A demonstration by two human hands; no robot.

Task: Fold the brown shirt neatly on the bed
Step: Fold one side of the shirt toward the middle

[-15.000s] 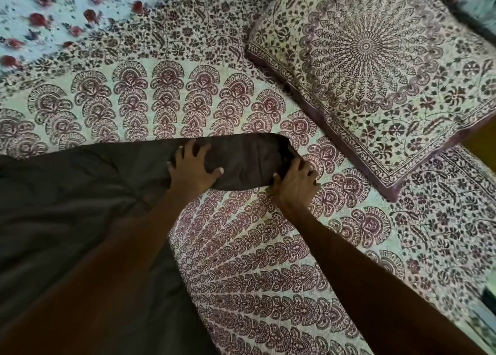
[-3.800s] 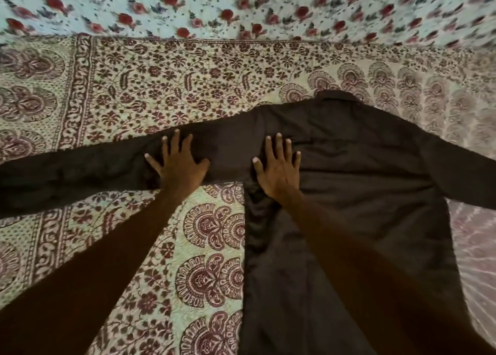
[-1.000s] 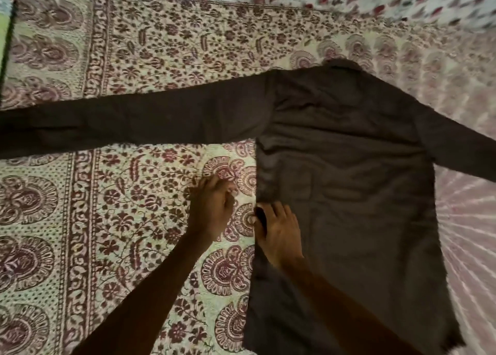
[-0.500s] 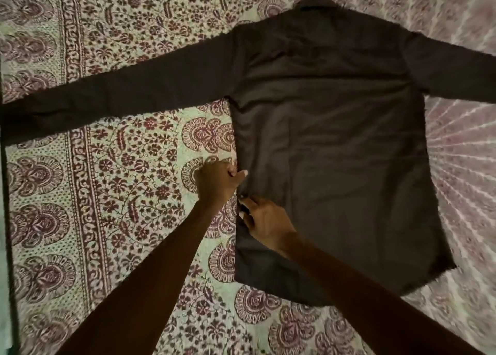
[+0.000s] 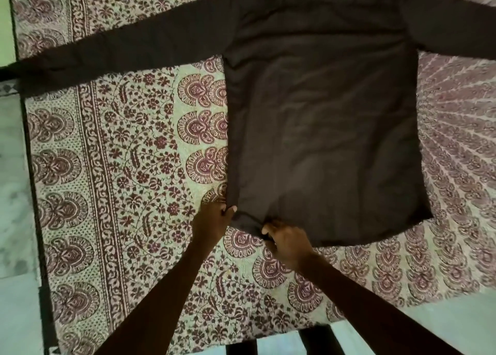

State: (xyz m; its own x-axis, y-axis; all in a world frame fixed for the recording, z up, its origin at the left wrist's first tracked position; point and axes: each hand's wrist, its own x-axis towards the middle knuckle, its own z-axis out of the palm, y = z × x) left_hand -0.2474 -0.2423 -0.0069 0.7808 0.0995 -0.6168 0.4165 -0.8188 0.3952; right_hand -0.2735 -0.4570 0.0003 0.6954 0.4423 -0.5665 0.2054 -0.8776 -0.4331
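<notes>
The brown shirt (image 5: 322, 118) lies flat on the patterned bed cover (image 5: 128, 167), sleeves spread out to left and right, collar end beyond the top of the frame. My left hand (image 5: 214, 219) pinches the lower left corner of the hem. Just to its right, my right hand (image 5: 285, 240) grips the hem, where the cloth bunches into a small fold. Both hands are at the shirt's near left corner, close together.
The bed's left edge and near edge show, with pale tiled floor (image 5: 13, 193) beyond them. The left sleeve (image 5: 107, 51) reaches past the bed's left edge. Dark bars of the bed frame (image 5: 314, 338) appear at the bottom.
My hands have slid down the shirt's left side to its bottom corner and now grip the hem. The view has tilted downward, so the collar has left the frame.
</notes>
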